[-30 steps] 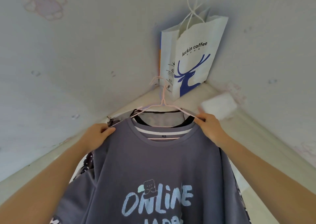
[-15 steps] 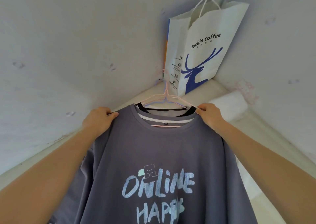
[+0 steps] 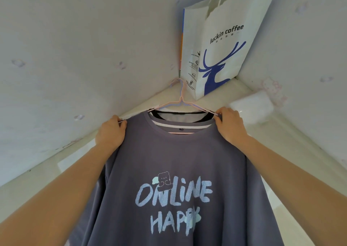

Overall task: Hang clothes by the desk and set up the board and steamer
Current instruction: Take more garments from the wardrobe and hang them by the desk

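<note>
Holding a hung T-shirt at both shoulders

A slate-blue T-shirt [image 3: 178, 161] fills the view from the centre down to 6 o'clock. Its front is printed "ONLINE" in pale blue under a small bear, above a second word beginning "HAPP". It sits on a pink wire hanger [image 3: 181, 97], whose hook rises at 12 o'clock of the collar toward the corner where two walls [image 3: 75, 48] meet; what the hook rests on I cannot tell. Inside the collar a black neckline [image 3: 187, 112] and a white striped neckline [image 3: 163, 124] show behind.

The left hand [image 3: 110, 131] is at 9 o'clock of the collar, fingers curled close together, pinching the shirt's shoulder over the hanger's end. The right hand [image 3: 230, 123] is at 3 o'clock of the collar, fingers likewise bunched, pinching the other shoulder where the hanger's arm comes out. The left forearm [image 3: 65, 180] and right forearm [image 3: 281, 167] are bare, reaching in from 8 and 4 o'clock.

At 1 o'clock a white paper bag [image 3: 221, 39] marked "luckin coffee", with a blue deer, stands on a pale ledge [image 3: 240, 88] in the corner. A white bundle [image 3: 251, 106] lies on that ledge at 2 o'clock, just beside the right hand.
</note>
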